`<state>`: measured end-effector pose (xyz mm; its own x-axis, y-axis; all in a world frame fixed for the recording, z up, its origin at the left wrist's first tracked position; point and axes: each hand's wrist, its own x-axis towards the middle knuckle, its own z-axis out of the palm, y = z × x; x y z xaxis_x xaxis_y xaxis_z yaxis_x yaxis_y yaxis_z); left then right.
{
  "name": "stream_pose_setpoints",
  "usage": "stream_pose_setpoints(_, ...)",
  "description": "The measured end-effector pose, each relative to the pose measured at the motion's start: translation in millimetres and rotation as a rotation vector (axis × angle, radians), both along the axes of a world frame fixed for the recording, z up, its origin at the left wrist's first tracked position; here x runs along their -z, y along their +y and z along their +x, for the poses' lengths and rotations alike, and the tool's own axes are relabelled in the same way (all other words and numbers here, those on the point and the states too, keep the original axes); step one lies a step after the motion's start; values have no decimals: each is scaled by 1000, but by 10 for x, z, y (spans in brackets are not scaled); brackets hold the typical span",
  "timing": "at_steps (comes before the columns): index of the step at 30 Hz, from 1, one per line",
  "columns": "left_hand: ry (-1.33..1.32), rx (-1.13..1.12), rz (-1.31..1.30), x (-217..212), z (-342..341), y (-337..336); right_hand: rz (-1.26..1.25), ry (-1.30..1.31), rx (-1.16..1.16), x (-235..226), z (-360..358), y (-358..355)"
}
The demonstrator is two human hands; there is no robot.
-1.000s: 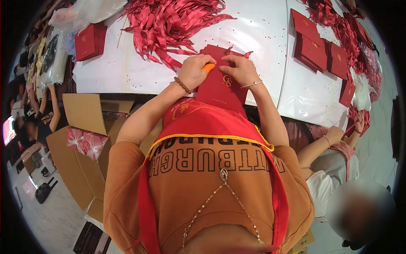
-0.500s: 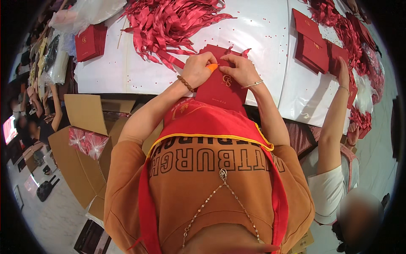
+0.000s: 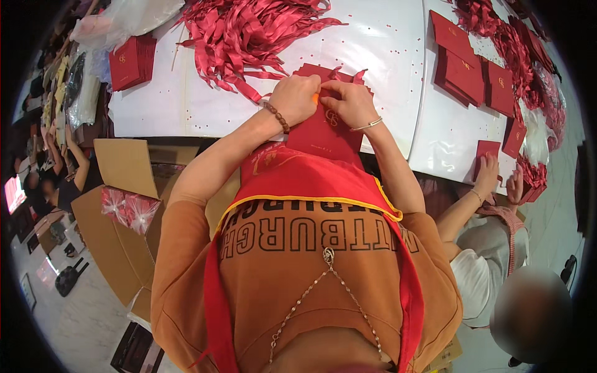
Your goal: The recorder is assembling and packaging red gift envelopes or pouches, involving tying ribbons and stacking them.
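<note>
Head view: left hand [image 3: 293, 99] and right hand [image 3: 349, 102] have drawn together, fingers now pinched on the red envelope [image 3: 323, 132], orange tool [image 3: 316, 97] nearly hidden between them.

Single head-worn fisheye view, looking steeply down the wearer's torso toward the white counter [image 3: 385, 56] ahead. The hands [image 3: 323, 99] lie close, upper centre; straight edges bow toward the dark circular rim.
</note>
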<state>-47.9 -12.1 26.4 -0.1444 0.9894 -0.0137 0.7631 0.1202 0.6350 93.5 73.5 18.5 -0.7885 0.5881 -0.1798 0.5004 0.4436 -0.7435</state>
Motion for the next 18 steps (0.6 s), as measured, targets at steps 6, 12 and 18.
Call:
stream_pose_setpoints(6,248,121,56,-75,153,12,-88,-36,10,-37,11,-1)
stream_pose_setpoints(12,-51,68,-71,-100,-68,50,-495,115,73,41,79,24)
stream_pose_setpoints(18,-391,-53,-152,-24,-90,1,-578,42,48,14,68,78)
